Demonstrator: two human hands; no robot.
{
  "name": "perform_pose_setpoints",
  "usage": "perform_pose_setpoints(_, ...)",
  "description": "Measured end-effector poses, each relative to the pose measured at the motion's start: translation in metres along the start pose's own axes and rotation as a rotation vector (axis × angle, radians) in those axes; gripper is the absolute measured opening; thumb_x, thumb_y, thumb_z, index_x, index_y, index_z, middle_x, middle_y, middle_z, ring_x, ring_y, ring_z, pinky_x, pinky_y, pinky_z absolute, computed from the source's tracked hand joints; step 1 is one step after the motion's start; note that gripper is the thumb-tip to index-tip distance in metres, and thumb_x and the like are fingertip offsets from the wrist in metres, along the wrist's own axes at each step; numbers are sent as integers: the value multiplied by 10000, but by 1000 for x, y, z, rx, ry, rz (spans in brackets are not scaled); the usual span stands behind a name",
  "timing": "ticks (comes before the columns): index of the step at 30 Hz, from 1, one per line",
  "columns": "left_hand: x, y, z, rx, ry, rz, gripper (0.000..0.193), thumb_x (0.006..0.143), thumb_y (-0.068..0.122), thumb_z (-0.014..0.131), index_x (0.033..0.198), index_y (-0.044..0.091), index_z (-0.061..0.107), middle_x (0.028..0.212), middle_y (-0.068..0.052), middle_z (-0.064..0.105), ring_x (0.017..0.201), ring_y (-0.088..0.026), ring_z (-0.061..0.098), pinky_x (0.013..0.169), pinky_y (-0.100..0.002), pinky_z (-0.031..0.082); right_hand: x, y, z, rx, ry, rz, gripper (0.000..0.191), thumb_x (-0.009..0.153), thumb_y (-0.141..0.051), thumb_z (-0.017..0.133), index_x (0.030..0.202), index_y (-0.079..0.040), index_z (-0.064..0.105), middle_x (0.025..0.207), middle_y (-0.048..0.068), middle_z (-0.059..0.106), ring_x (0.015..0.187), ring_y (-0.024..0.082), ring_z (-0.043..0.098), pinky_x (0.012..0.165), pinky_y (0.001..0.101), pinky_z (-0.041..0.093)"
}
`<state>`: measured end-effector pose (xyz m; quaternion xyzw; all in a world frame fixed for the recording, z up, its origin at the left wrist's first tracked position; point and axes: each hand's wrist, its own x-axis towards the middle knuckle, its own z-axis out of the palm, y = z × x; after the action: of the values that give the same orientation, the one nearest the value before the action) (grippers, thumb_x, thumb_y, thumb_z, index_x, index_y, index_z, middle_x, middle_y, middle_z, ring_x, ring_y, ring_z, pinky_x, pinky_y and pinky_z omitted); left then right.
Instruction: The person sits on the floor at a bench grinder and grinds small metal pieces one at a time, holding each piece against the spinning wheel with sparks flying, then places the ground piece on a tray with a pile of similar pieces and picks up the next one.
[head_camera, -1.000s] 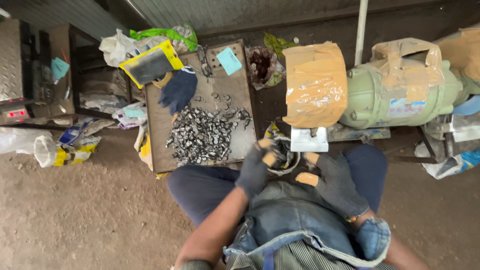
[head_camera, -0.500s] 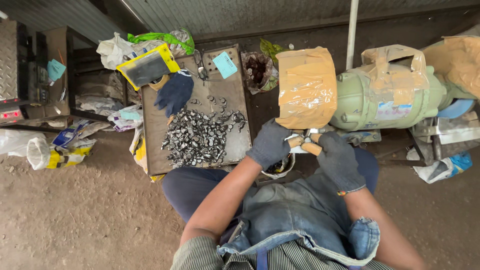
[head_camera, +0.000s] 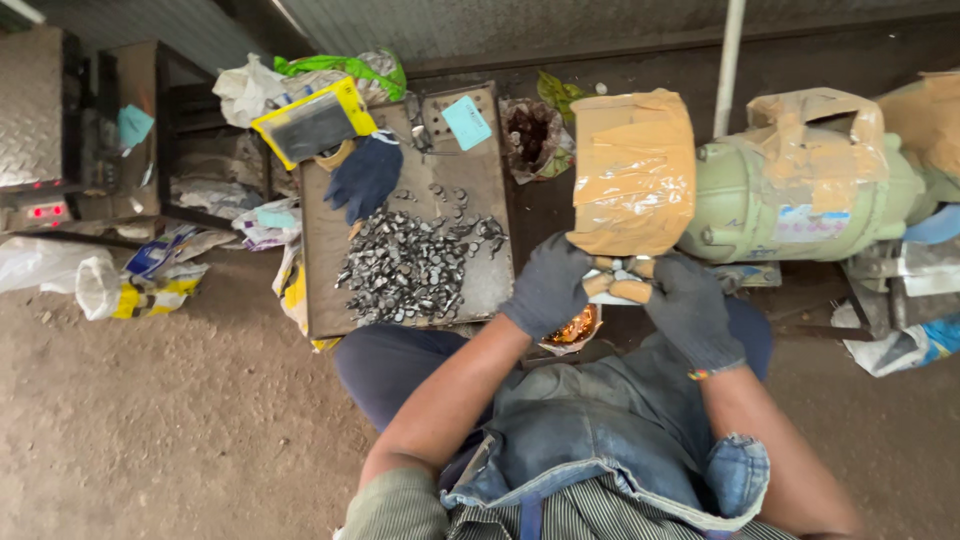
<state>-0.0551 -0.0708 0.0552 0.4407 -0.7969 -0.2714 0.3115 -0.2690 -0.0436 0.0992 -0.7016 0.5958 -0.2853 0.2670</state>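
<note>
Grey knit gloves are covering both your hands, and you are holding them close together just under the tape-wrapped guard (head_camera: 632, 172) of the green bench grinder (head_camera: 800, 195). Your left hand (head_camera: 548, 285) is curling shut around a small workpiece (head_camera: 625, 272); your right hand (head_camera: 688, 305) is closing on it from the other side, fingertips wrapped in tan tape (head_camera: 632, 291) and pinched tight. The piece itself is mostly hidden between the fingers, so its shape cannot be told; it is sitting right at the lower edge of the guard, above your lap.

Notes for the step in hand, as judged from this view:
- You are working with fingertips very near the wheel, so be keeping the pinch firm and both wrists braced against each other.
- Be feeding the piece lightly and turning it in small amounts; heavy pressure could snatch it from the grip.
- Loose glove knit looks like the main snag risk, so be keeping it back from the wheel opening.

Orange glints are showing just below your left hand. Metal tray (head_camera: 330, 300) to your left is holding a heap of small dark metal parts (head_camera: 405, 268) and a spare blue glove (head_camera: 365, 176), well apart from your hands.
</note>
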Motion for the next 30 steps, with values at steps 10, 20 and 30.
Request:
perform_pose_setpoints(10, -58, -5, -13, 207, -519, -114, 231, 843, 195, 668, 1067, 139, 684, 1203, -128, 644, 1179, -346, 626, 981, -475, 515, -62, 12, 31, -313, -185, -258, 286, 824, -388, 748, 929, -123, 756, 855, 51, 733, 768, 278, 687, 764, 449, 453)
perform_pose_setpoints(20, -28, -62, -30, 383, -9, -524, 428, 731, 73, 653, 1157, 109, 657, 1281, -176, 608, 1114, -418, 598, 921, -509, 505, -62, -22, 4, -96, -199, 44, 334, 813, -366, 776, 951, -61, 787, 895, 111, 744, 853, 323, 650, 875, 431, 449)
perform_pose_setpoints(30, -57, 47, -31, 47, 13, 295, 429, 857, 134, 696, 1279, 92, 635, 1176, -155, 604, 1072, -381, 640, 928, -497, 539, -46, -44, -8, 689, -364, 568, 420, 872, -215, 734, 1241, -15, 702, 946, 26, 731, 712, 59, 585, 588, 234, 482)
